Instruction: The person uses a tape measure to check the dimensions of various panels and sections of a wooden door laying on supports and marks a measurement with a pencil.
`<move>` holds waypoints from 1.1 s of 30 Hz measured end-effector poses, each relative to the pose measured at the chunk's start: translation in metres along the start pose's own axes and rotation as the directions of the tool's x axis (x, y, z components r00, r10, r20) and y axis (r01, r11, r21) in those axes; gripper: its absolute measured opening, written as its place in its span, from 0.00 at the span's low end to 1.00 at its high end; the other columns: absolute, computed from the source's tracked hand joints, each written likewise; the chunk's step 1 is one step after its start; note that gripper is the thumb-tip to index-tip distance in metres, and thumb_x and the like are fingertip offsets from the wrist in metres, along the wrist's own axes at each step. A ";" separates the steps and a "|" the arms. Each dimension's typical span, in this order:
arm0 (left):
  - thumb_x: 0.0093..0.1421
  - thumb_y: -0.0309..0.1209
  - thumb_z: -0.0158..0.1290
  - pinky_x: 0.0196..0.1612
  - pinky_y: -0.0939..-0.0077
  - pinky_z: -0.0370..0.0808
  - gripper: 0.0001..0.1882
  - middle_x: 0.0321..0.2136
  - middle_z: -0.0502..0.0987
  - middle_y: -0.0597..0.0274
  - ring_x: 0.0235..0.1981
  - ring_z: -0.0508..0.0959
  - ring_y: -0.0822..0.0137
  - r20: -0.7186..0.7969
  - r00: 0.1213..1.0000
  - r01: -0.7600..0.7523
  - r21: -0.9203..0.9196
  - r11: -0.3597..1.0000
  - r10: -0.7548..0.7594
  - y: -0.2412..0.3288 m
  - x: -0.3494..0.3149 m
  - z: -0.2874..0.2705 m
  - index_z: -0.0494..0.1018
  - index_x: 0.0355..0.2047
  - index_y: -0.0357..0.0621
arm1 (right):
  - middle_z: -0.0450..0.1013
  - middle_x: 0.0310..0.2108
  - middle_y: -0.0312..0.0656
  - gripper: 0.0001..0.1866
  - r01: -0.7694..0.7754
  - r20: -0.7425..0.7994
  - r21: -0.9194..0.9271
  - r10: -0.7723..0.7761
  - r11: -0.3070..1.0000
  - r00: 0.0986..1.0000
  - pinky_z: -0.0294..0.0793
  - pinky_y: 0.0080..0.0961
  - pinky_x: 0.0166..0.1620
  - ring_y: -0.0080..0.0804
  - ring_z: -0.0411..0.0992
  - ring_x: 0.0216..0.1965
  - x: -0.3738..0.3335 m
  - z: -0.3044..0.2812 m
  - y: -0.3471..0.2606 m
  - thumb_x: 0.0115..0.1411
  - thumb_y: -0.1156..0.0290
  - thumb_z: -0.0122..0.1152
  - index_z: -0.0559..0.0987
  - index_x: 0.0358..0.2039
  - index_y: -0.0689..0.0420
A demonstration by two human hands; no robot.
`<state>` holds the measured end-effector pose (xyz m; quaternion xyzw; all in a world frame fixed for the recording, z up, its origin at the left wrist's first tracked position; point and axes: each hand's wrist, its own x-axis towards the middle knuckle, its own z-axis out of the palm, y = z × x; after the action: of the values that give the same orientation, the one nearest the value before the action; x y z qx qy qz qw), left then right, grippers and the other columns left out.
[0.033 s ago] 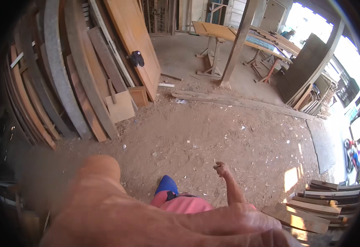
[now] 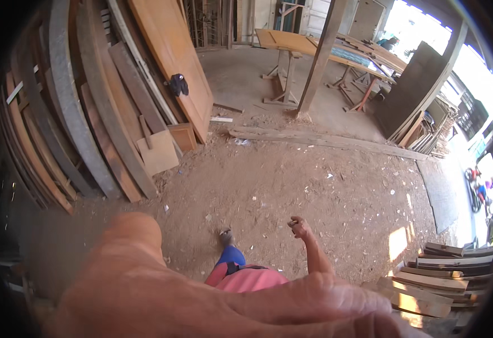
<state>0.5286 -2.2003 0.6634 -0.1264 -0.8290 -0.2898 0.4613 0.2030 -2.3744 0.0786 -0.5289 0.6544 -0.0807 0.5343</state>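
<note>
My left hand [image 2: 162, 293] is raised very close to the camera and fills the lower part of the view. It is blurred, with the thumb sticking up at the left and the fingers stretched out to the right, and nothing shows in it. My right hand [image 2: 299, 225] hangs lower at the end of my bare forearm, with its fingers curled in over the sandy dirt floor [image 2: 314, 186] and holding nothing. Between the two hands I see my pink top and a blue-clad leg with its foot [image 2: 225, 236] on the ground.
Long planks and curved boards [image 2: 88, 129] lean at the left beside an orange wooden door [image 2: 173, 62] and a small square board [image 2: 157, 152]. A post [image 2: 321, 56], trestle tables [image 2: 291, 45], a plank on the ground [image 2: 325, 138] and stacked boards [image 2: 449, 276] are also in view.
</note>
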 end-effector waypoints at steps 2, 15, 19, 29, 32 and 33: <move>0.70 0.58 0.43 0.67 0.49 0.64 0.35 0.56 0.76 0.45 0.60 0.73 0.50 0.018 1.000 -0.008 -0.028 1.000 0.009 -0.037 -0.015 -0.043 0.71 0.58 0.38 | 0.77 0.33 0.42 0.33 -0.003 -0.053 0.042 0.005 0.999 0.999 0.83 0.42 0.34 0.33 0.76 0.31 0.044 -0.024 -0.023 0.65 0.58 0.68 0.70 0.66 0.55; 0.72 0.48 0.45 0.64 0.50 0.68 0.23 0.51 0.79 0.50 0.54 0.76 0.52 0.018 0.987 -0.151 -0.236 0.960 0.160 -0.279 -0.021 -0.285 0.73 0.53 0.43 | 0.81 0.34 0.46 0.21 0.017 0.069 -0.341 0.006 0.940 0.998 0.83 0.32 0.42 0.37 0.81 0.36 0.126 -0.018 0.095 0.62 0.57 0.66 0.81 0.51 0.56; 0.73 0.45 0.46 0.63 0.51 0.69 0.19 0.50 0.79 0.51 0.53 0.77 0.52 -0.057 0.984 -0.179 -0.248 0.952 0.170 -0.347 -0.025 -0.341 0.74 0.52 0.45 | 0.80 0.30 0.41 0.20 0.184 0.200 -0.485 -0.097 0.855 0.975 0.82 0.33 0.40 0.35 0.79 0.32 0.172 -0.029 0.122 0.66 0.55 0.61 0.82 0.53 0.53; 0.71 0.44 0.52 0.56 0.56 0.75 0.22 0.46 0.82 0.47 0.49 0.80 0.57 -0.597 0.702 0.120 -0.439 0.891 -0.389 -0.588 -0.127 -0.522 0.73 0.53 0.37 | 0.81 0.35 0.50 0.23 -0.203 -0.210 -0.161 0.167 0.966 0.963 0.81 0.37 0.32 0.40 0.81 0.34 0.437 -0.204 -0.160 0.60 0.53 0.67 0.83 0.43 0.62; 0.71 0.44 0.51 0.49 0.63 0.80 0.22 0.45 0.82 0.49 0.43 0.83 0.61 -0.709 0.229 0.379 -0.566 0.732 -0.667 -0.653 -0.239 -0.516 0.73 0.53 0.37 | 0.81 0.31 0.48 0.33 -0.179 -0.124 0.001 0.178 0.984 0.976 0.79 0.36 0.31 0.35 0.80 0.29 0.502 -0.278 -0.276 0.62 0.50 0.68 0.77 0.57 0.65; 0.71 0.46 0.50 0.49 0.64 0.80 0.22 0.45 0.83 0.52 0.43 0.83 0.62 -0.679 0.066 0.410 -0.649 0.640 -0.731 -0.671 -0.289 -0.506 0.73 0.53 0.39 | 0.81 0.30 0.48 0.33 -0.143 -0.147 -0.012 0.140 0.990 0.979 0.79 0.35 0.31 0.35 0.80 0.28 0.517 -0.296 -0.308 0.62 0.50 0.68 0.77 0.57 0.65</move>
<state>0.7152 -3.0230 0.3826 0.3342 -0.3458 -0.5812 0.6565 0.2249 -3.0450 0.0907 -0.4797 0.7287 -0.0736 0.4832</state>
